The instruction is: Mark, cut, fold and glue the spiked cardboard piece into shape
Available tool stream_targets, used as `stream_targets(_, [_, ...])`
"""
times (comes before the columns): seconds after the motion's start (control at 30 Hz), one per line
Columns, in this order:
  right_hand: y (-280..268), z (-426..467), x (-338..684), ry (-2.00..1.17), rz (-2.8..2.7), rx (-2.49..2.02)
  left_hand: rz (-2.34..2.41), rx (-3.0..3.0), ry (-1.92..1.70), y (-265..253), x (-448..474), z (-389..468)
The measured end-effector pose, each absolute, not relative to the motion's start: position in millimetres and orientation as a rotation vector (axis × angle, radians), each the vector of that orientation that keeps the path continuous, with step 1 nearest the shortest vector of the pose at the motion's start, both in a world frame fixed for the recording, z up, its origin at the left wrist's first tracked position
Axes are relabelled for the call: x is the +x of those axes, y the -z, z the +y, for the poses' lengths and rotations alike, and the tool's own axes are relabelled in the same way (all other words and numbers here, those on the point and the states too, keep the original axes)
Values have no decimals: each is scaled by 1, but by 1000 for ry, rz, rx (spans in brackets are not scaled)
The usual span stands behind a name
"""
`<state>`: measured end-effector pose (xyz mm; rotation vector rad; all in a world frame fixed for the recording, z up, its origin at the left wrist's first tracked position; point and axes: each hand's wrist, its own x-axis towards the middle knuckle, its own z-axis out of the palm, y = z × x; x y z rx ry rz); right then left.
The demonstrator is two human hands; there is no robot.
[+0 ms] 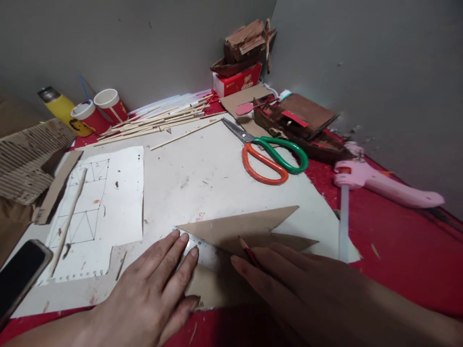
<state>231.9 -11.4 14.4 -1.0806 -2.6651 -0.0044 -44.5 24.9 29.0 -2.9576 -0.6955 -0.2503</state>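
Note:
My left hand [155,279] lies with its fingers stretched flat, pressing a clear ruler [208,249] onto a piece of brown cardboard [217,232]. This cardboard has a pointed left end and a notch cut into its right side. A dark red pencil [249,253] is pinched in my right hand [300,279], its tip resting over the cardboard just beyond the ruler's edge. My right hand hides much of the ruler's right part. Beyond the cardboard lie scissors [267,152] with one orange and one green handle, blades nearly closed.
A drawing sheet [125,207] with a stick on it and a phone [21,274] lie left. Behind are wooden sticks [162,120], paper cups [110,106] and a yellow bottle [60,108]. Model boats [300,127] and a pink glue gun [383,180] stand right.

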Motion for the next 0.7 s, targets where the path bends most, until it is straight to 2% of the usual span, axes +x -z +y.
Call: stream_targets(0.7, [-28, -8, 225, -1, -2710, -1025, -689, -2955, 297, -28, -48, 22])
